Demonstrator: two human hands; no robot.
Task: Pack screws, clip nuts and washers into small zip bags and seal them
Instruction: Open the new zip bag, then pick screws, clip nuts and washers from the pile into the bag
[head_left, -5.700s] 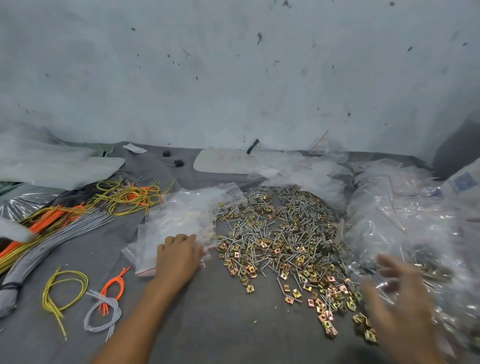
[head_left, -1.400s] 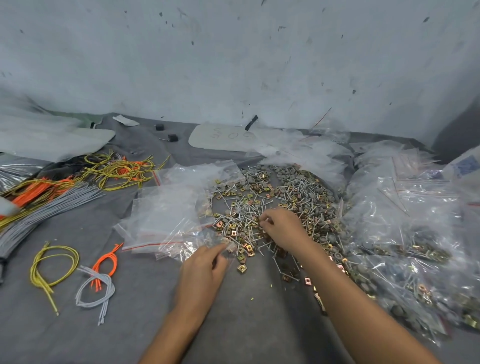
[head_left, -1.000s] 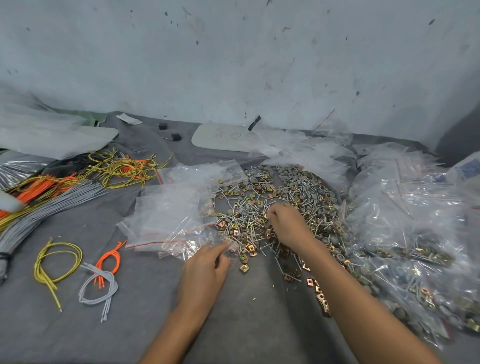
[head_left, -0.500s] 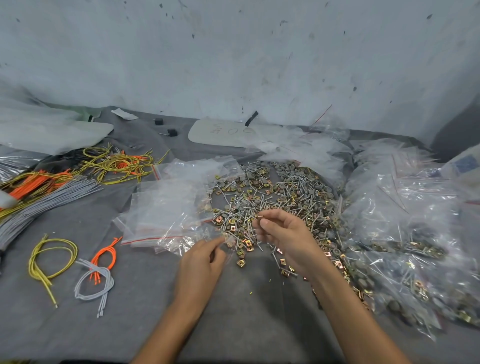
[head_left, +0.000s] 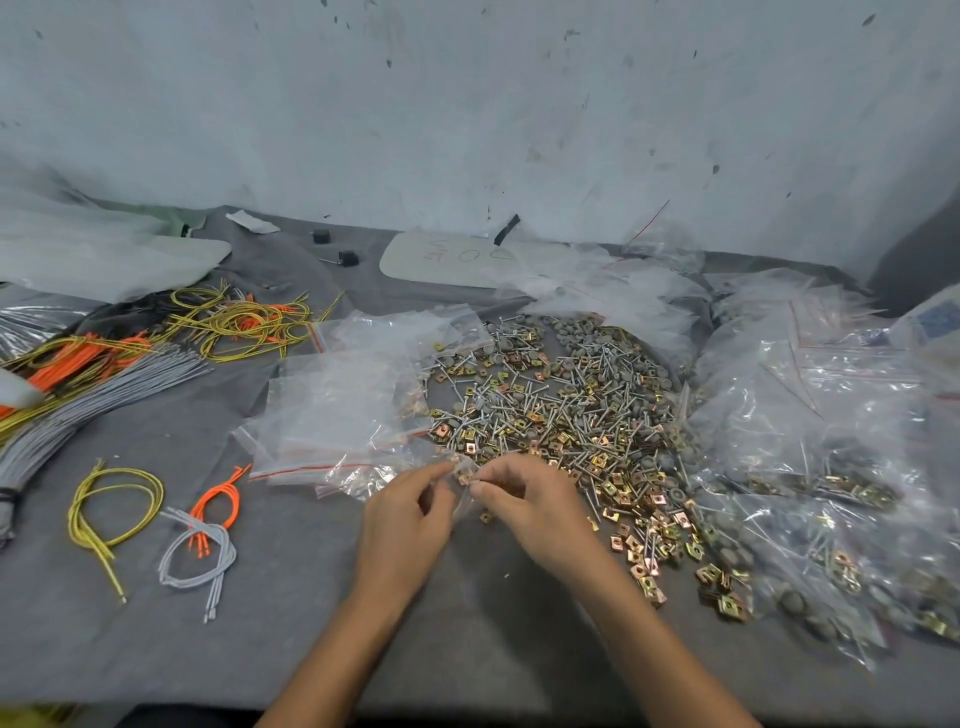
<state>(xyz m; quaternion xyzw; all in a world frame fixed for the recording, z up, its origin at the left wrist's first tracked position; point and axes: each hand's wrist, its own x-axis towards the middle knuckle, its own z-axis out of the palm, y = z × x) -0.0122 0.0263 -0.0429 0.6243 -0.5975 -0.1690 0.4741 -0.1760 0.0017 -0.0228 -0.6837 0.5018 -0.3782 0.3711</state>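
Note:
A heap of loose screws, gold clip nuts and grey washers covers the middle of the grey cloth. Left of the heap lies a stack of empty small zip bags with red seal lines. My left hand pinches the mouth of one clear zip bag at the heap's near edge. My right hand meets it at the bag's mouth, fingertips pinched on small hardware that I cannot make out clearly.
Filled, sealed bags pile up at the right. Bundles of yellow, orange and grey cords lie at the left, with small cord loops nearer me. A white board and plastic sheets lie by the back wall.
My right hand left the heap with picked hardware and came down to the bag's mouth. My left hand stayed on the zip bag, shifting it slightly toward the right hand.

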